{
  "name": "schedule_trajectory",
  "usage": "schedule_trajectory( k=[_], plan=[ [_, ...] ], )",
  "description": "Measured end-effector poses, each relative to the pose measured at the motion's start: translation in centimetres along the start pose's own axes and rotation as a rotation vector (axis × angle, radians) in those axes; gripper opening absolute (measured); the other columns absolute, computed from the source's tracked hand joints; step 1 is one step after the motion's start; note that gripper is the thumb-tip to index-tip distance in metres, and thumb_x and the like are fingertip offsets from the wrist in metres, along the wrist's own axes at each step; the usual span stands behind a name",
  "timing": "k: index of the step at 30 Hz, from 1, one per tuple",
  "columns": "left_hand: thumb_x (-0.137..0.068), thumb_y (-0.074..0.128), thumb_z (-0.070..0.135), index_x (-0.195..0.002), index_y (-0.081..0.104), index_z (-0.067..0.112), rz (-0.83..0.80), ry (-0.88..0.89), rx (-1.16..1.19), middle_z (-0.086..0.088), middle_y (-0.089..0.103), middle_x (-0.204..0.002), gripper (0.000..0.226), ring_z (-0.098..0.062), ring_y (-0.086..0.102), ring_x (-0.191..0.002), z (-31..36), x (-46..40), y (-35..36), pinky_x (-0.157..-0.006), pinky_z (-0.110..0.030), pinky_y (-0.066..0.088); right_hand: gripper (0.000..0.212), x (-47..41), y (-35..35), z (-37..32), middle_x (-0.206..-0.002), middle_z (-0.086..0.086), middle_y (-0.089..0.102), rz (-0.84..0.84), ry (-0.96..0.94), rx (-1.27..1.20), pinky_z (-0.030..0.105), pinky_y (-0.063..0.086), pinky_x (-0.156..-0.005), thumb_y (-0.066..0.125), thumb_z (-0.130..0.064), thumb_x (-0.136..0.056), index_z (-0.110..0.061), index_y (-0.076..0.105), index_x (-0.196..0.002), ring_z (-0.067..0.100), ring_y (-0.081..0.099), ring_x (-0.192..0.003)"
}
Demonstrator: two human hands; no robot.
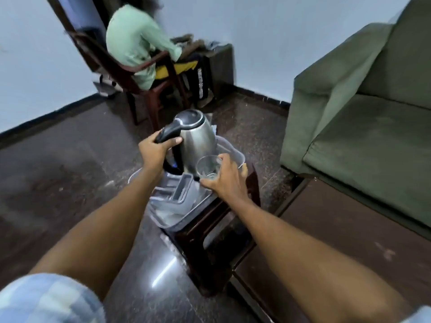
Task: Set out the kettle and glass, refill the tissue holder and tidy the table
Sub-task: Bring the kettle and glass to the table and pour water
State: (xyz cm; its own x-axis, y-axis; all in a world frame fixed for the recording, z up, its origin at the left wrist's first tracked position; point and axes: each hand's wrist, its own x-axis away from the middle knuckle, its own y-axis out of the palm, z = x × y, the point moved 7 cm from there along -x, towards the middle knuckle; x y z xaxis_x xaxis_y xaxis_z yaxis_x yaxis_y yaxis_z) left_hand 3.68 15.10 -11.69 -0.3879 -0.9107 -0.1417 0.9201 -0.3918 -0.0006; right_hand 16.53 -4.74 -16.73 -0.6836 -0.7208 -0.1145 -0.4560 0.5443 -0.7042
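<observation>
My left hand [152,149] is wrapped tight round the black handle of the steel kettle [198,138], and my right hand [225,177] is closed on the clear drinking glass [208,167] — both held just above the translucent plastic bin [233,149] on the dark wooden stool [233,220]. A grey tissue holder [180,191] lies in the bin beneath them. I judge this early going — kettle and glass lifted but not set down, holder not visibly refilled, tidying not begun
</observation>
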Motion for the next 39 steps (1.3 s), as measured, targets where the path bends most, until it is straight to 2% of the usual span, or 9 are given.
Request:
schedule_trajectory(
  k=[3,8,14,17,19,24,29,34,39],
  plan=[
    [-0.056,0.096,0.02,-0.089,0.084,0.024,-0.071,0.037,-0.005,0.008,0.081,-0.086,0.035,-0.005,0.073,-0.075,2.2,0.5,1.0,-0.072,-0.023,0.061,0.082,0.5,-4.3,-0.1,-0.136,-0.002,0.062,0.138,-0.017,-0.163,0.053,0.018,-0.125,0.082,-0.055,-0.069,-0.024,0.045,-0.135,0.021,0.054,-0.134],
    [-0.072,0.084,-0.002,-0.089,0.084,0.019,-0.14,0.168,0.145,0.007,0.082,-0.083,0.026,-0.008,0.075,-0.069,9.8,3.6,3.3,-0.066,-0.023,0.062,0.077,3.1,-16.9,0.1,-0.121,0.004,0.067,0.377,-0.063,-0.345,0.046,0.051,-0.099,0.091,-0.046,-0.065,-0.017,0.052,-0.124,0.027,0.064,-0.114],
    [-0.076,0.083,-0.001,-0.13,0.067,-0.006,-0.29,0.213,0.297,0.01,0.079,-0.078,0.057,-0.004,0.07,-0.065,18.3,8.6,9.8,-0.076,-0.024,0.061,0.072,13.9,-32.1,6.3,-0.109,-0.002,0.063,0.618,0.02,-0.188,0.012,0.036,-0.074,0.091,-0.039,-0.066,-0.013,0.054,-0.122,0.015,0.061,-0.1],
    [-0.074,0.083,-0.003,-0.121,0.074,-0.004,-0.403,0.174,0.376,-0.009,0.079,-0.1,0.048,-0.02,0.074,-0.081,20.0,12.6,14.4,-0.089,-0.036,0.062,0.074,20.4,-37.2,10.5,-0.116,0.004,0.066,0.685,0.141,-0.116,0.013,0.036,-0.077,0.093,-0.037,-0.067,-0.01,0.055,-0.125,0.017,0.06,-0.103],
    [-0.07,0.085,-0.001,-0.11,0.077,0.001,-0.5,0.145,0.366,-0.013,0.076,-0.097,0.041,-0.028,0.069,-0.08,20.3,15.8,18.1,-0.085,-0.042,0.06,0.075,24.9,-39.9,13.4,-0.119,0.006,0.065,0.744,0.223,-0.085,0.02,0.04,-0.084,0.093,-0.038,-0.066,-0.01,0.054,-0.124,0.023,0.061,-0.11],
    [-0.067,0.089,0.006,-0.1,0.078,0.01,-0.726,0.142,0.25,0.001,0.063,-0.067,0.036,-0.009,0.045,-0.054,18.3,24.8,28.1,-0.052,-0.019,0.039,0.078,33.6,-42.6,20.7,-0.126,0.007,0.063,0.857,0.389,-0.081,0.026,0.044,-0.087,0.092,-0.041,-0.065,-0.015,0.051,-0.126,0.021,0.059,-0.111],
    [-0.068,0.09,0.003,-0.103,0.076,-0.007,-0.915,0.143,0.131,-0.016,0.059,-0.085,0.039,-0.02,0.046,-0.067,13.4,33.3,35.9,-0.058,-0.027,0.035,0.08,38.9,-41.5,27.0,-0.127,0.006,0.064,0.921,0.49,-0.122,0.027,0.046,-0.086,0.093,-0.042,-0.063,-0.016,0.051,-0.126,0.02,0.061,-0.11],
    [-0.059,0.093,0.009,-0.099,0.077,-0.005,-1.079,0.142,-0.036,-0.015,0.052,-0.079,0.045,-0.019,0.043,-0.063,8.4,39.0,41.1,-0.061,-0.033,0.031,0.078,41.6,-38.6,32.9,-0.122,0.006,0.066,0.934,0.565,-0.138,0.034,0.051,-0.09,0.092,-0.037,-0.061,-0.018,0.052,-0.124,0.025,0.063,-0.111],
    [-0.063,0.093,0.007,-0.09,0.079,0.002,-1.116,0.202,-0.178,-0.011,0.052,-0.071,0.031,-0.011,0.04,-0.054,5.6,40.4,43.4,-0.055,-0.03,0.03,0.076,41.6,-35.7,36.4,-0.122,0.004,0.067,0.884,0.6,-0.175,0.027,0.044,-0.086,0.091,-0.033,-0.061,-0.018,0.052,-0.124,0.024,0.063,-0.112]
  ],
)
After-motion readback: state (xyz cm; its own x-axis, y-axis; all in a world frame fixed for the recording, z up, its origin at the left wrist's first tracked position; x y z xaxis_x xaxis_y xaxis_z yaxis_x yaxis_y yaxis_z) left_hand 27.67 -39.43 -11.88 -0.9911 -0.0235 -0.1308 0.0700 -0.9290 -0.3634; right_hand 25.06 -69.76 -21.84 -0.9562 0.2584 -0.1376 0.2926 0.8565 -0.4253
